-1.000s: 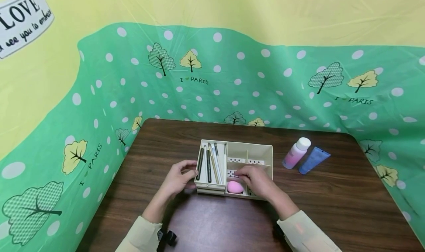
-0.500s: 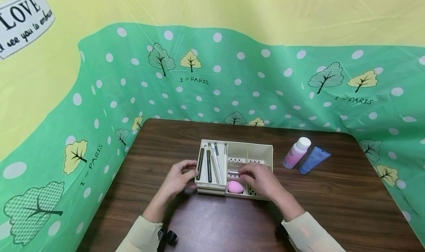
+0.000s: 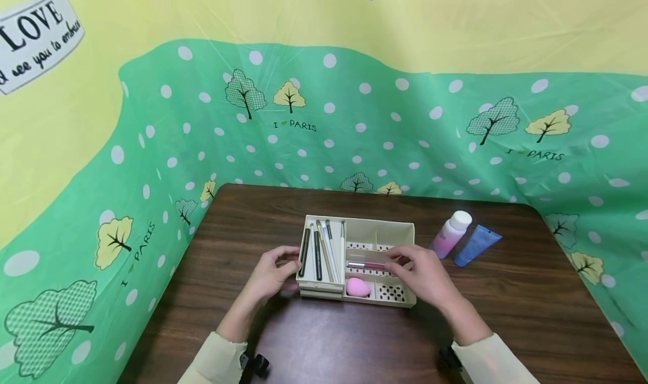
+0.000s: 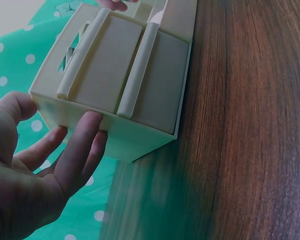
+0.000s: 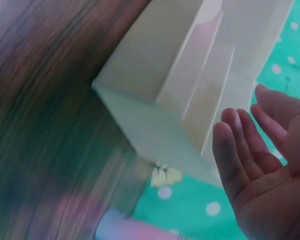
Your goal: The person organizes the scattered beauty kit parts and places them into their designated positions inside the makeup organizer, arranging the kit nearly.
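Note:
A cream makeup organizer [image 3: 379, 229] stands on the table. My left hand [image 3: 273, 271] rests its fingertips against the organizer's left side; in the left wrist view the thumb touches its upper corner. In the middle right compartment lies a slim dark pink tube with a silver end [image 3: 367, 266], like a lip gloss. My right hand [image 3: 425, 271] hovers over the tube's right end. In the right wrist view its fingers [image 5: 230, 155] are loosely bent with nothing between them. A pink makeup sponge [image 3: 358, 287] sits in the front compartment. Several brushes and pencils [image 3: 329, 254] lie in the left tray.
To the right of the organizer stand a pink bottle with a white cap [image 3: 452, 233] and a blue tube [image 3: 478, 244]. The dark wooden table [image 3: 354, 344] is backed by a green and yellow printed cloth [image 3: 324, 114]. Two drawers [image 4: 105, 60] face the front.
My right hand has moved right, away from the middle compartment. The pink tube, mostly covered before, now shows lying there. My left hand stays at the organizer's side.

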Demonstrator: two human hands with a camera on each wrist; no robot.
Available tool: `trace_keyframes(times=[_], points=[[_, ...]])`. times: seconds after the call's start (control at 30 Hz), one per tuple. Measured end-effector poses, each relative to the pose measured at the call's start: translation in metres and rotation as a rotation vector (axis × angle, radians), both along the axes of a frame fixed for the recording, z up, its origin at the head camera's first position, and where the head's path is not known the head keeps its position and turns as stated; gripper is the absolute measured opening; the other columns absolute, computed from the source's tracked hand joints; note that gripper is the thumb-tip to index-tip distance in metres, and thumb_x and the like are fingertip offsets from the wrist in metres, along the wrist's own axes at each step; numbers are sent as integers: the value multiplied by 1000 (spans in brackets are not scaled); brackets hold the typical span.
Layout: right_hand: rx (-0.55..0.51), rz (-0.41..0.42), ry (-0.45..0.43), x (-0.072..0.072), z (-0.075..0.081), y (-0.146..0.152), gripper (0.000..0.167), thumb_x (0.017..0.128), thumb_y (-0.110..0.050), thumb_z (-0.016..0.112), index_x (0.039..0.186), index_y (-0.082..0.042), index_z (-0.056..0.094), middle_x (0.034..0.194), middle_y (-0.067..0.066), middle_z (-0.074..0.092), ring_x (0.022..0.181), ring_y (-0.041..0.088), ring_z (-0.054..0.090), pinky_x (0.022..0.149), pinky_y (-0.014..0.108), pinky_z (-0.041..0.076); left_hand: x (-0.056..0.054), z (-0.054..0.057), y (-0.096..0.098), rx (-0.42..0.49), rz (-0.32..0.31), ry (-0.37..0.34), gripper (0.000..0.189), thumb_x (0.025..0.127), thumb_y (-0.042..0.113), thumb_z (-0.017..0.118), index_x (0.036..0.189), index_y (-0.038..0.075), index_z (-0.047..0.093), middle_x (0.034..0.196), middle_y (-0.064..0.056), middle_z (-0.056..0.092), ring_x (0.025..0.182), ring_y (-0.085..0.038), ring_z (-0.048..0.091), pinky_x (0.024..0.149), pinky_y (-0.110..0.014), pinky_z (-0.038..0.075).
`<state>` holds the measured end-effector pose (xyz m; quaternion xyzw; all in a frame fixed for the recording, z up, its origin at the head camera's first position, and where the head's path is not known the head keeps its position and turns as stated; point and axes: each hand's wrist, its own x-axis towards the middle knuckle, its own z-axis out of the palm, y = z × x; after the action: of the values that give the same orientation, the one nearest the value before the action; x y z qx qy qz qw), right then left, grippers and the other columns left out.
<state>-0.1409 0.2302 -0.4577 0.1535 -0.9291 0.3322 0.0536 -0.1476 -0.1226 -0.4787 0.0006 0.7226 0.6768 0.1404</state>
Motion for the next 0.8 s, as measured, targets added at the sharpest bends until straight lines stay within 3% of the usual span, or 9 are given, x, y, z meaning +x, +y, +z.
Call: trace_keyframes(times=[0.37,0.6,0.8], points=[[-12,-138,62,10,-2,44,22,86,-11,83,106,-8,77,95,5,76,77,16,68,62,22,59,0,0,0,3,3,8,43,91,4,64,134,-3,61,116,-21,65,91,-19,68,69,-47,68],[25,-238,70,15,-11,75,26,85,-18,85,107,-9,76,95,11,76,76,13,67,58,20,55,0,1,0,2,3,9,43,91,3,65,134,-3,61,119,-23,65,93,-19,68,69,-48,68],[67,-326,73,14,-18,101,28,86,-23,84,108,-9,76,100,16,76,80,26,71,58,20,53,0,1,0,4,2,7,44,92,4,64,134,-4,60,122,-23,65,96,-20,68,69,-48,68]])
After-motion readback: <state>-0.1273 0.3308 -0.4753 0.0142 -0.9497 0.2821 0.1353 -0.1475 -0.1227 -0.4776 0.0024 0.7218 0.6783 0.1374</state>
